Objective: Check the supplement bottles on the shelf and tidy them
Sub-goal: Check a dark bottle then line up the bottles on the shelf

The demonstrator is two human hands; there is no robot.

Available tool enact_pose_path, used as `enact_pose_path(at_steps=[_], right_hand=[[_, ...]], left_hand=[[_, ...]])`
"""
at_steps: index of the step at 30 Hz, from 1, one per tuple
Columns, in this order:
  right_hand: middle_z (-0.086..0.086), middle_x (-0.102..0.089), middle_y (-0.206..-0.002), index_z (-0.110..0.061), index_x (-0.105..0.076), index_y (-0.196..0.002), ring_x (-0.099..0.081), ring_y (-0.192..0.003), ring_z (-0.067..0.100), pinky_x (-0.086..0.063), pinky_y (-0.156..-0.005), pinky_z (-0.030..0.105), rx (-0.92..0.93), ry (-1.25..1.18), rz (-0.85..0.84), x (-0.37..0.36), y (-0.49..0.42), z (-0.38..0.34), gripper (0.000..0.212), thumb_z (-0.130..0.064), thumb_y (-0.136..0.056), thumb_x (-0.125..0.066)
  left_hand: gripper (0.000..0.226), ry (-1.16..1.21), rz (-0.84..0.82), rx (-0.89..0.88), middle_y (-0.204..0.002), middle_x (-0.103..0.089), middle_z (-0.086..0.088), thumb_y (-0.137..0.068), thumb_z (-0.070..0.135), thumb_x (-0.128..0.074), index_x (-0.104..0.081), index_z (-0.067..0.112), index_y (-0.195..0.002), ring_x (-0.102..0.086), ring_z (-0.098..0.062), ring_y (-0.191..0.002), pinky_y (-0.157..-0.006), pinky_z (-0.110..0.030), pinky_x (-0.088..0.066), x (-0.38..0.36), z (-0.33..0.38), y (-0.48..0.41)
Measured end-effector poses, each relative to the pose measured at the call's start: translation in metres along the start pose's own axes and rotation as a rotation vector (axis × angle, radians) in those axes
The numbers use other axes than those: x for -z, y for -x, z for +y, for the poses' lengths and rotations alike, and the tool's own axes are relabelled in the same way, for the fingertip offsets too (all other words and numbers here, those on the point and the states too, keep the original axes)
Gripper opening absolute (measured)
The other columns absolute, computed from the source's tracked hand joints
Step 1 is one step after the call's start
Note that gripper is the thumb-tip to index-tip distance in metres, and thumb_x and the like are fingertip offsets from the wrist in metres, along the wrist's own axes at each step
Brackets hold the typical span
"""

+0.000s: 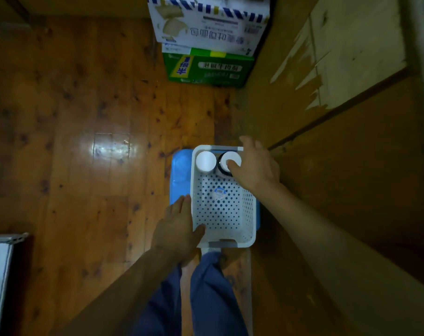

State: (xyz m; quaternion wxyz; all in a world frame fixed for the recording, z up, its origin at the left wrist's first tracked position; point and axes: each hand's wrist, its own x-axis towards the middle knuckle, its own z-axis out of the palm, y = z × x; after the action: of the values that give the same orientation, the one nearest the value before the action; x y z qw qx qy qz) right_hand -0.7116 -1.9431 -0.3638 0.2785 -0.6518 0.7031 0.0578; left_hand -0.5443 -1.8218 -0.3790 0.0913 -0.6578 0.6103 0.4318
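The right hand (254, 166) grips the supplement bottle (233, 156), probably light and slippery, by its cap at twelve o'clock in the basket (249, 209); the left hand (177, 229) rests flat at nine.

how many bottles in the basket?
2, both at the far end of the basket: left bottle stands free, right bottle is gripped by the right hand, which may hide more.
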Motion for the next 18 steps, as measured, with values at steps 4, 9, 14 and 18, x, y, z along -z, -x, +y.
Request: enact_pose_path(at_steps=[4, 9, 14, 18], right_hand=[[0.008, -0.035, -0.150, -0.019, -0.028, -0.147, -0.029, -0.138, 0.027, -0.027, -0.107, 0.040, 0.217, 0.178, 0.072, 0.042, 0.025, -0.017, 0.068, -0.043, -0.091, -0.056], [0.012, -0.021, -0.158, -0.019, -0.021, -0.151, -0.015, -0.147, 0.028, -0.010, -0.118, 0.048, 0.392, 0.285, 0.158, 0.100, 0.073, -0.071, 0.077, -0.048, -0.089, -0.057], [0.010, -0.018, -0.160, -0.020, -0.018, -0.152, -0.011, -0.148, 0.026, -0.007, -0.119, 0.049, 0.557, 0.242, 0.261, 0.132, 0.146, -0.140, 0.079, -0.049, -0.089, -0.057], [0.010, -0.016, -0.161, -0.022, -0.018, -0.152, -0.009, -0.149, 0.026, -0.006, -0.118, 0.050, 0.786, 0.234, 0.326, 0.129, 0.222, -0.205, 0.079, -0.049, -0.089, -0.057]], left_hand=[[0.081, -0.128, 0.241, 0.000, -0.162, -0.001, -0.007, -0.096, 0.046, -0.046, -0.001, 0.010, -0.153, -0.007, -0.024, -0.148, -0.115, -0.036, -0.017, 0.039, 0.015, 0.033], [0.082, -0.205, 0.553, -0.002, -0.162, -0.004, -0.010, -0.092, 0.045, -0.049, -0.007, 0.010, -0.153, -0.005, -0.027, -0.149, -0.117, -0.046, -0.016, 0.100, 0.025, 0.098], [0.091, -0.321, 0.897, 0.053, -0.161, -0.010, -0.010, -0.084, 0.044, -0.061, -0.014, 0.009, -0.153, -0.009, -0.028, -0.148, -0.115, -0.051, -0.018, 0.147, 0.007, 0.193], [0.094, -0.357, 1.090, 0.196, -0.161, -0.008, -0.010, -0.084, 0.044, -0.065, -0.011, 0.012, -0.153, -0.006, -0.027, -0.149, -0.116, -0.050, -0.017, 0.155, -0.032, 0.282]])
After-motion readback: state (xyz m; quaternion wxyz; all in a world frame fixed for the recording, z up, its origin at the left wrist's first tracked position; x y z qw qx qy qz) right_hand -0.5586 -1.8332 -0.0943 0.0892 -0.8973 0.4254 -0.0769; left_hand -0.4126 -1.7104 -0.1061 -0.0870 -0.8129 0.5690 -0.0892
